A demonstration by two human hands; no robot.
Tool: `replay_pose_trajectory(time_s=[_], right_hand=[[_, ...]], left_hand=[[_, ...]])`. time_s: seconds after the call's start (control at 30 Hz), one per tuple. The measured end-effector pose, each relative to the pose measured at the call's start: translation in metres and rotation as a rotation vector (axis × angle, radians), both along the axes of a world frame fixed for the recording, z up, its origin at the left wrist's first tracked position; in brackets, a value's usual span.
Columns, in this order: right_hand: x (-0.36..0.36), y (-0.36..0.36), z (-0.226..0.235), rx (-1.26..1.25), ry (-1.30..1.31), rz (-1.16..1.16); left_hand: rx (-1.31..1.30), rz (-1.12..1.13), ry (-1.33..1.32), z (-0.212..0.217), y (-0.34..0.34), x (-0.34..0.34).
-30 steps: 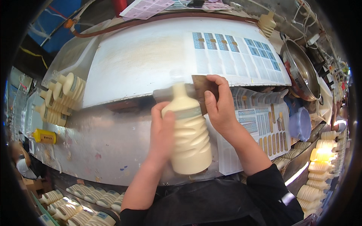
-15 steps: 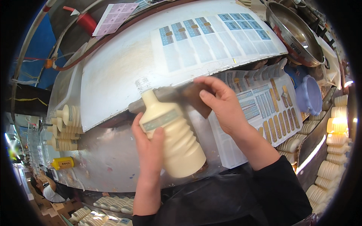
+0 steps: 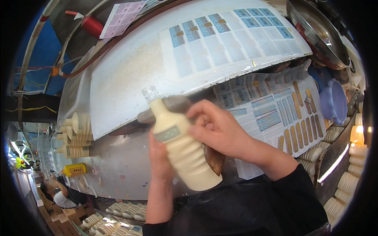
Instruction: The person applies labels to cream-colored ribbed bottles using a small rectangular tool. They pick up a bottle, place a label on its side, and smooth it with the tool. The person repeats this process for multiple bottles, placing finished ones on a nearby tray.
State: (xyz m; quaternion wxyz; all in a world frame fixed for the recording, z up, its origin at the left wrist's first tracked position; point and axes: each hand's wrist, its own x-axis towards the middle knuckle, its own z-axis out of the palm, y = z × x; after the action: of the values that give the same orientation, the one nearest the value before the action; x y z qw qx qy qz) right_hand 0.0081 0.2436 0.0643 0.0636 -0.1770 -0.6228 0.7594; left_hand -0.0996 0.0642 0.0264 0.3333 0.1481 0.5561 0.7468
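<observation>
one grey metal table [image 3: 118,167] stretches beneath the fingers; one broad white board [image 3: 126,74] lies beyond them. one cream ribbed plastic bottle [image 3: 187,153] leans between two hands: fingers of the left hand [image 3: 160,157] grip its side; fingers of the right hand [image 3: 214,128] curl at its shoulder, whether holding anything i cannot tell. one flat brown piece [image 3: 214,161] shows below them, four tall blue labels [image 3: 206,26] beyond.

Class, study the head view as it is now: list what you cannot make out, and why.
In the head view:
- Left hand: fingers mostly hidden behind the cream bottle.
- Bottle's far side: turned from the camera.
- Brown piece: partly hidden by the right hand and bottle.
- Metal pan: cut off by the top edge.
</observation>
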Motion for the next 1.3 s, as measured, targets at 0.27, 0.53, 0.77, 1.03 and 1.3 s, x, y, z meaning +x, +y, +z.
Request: replay_pose_trajectory(time_s=[0.27, 0.53, 0.77, 1.03, 1.3], right_hand=[[-0.006, -0.001, -0.008, -0.381, 0.075, 0.042], [0.005, 0.035, -0.007, -0.141, 0.03, -0.139], [-0.004, -0.001, 0.053, 0.071, 0.254, -0.293], [-0.029, -0.017, 0.002, 0.508, 0.124, -0.386], [-0.012, -0.003, 0.019, 0.177, 0.024, -0.348]], left_hand=[[0.031, -0.027, -0.01, -0.007, -0.008, -0.002], [0.032, -0.017, 0.12, 0.013, -0.007, 0.008], [0.028, -0.013, 0.205, 0.025, -0.004, 0.013], [-0.115, 0.106, 0.115, 0.021, -0.005, 0.006], [-0.003, 0.189, -0.005, 0.01, -0.012, -0.014]])
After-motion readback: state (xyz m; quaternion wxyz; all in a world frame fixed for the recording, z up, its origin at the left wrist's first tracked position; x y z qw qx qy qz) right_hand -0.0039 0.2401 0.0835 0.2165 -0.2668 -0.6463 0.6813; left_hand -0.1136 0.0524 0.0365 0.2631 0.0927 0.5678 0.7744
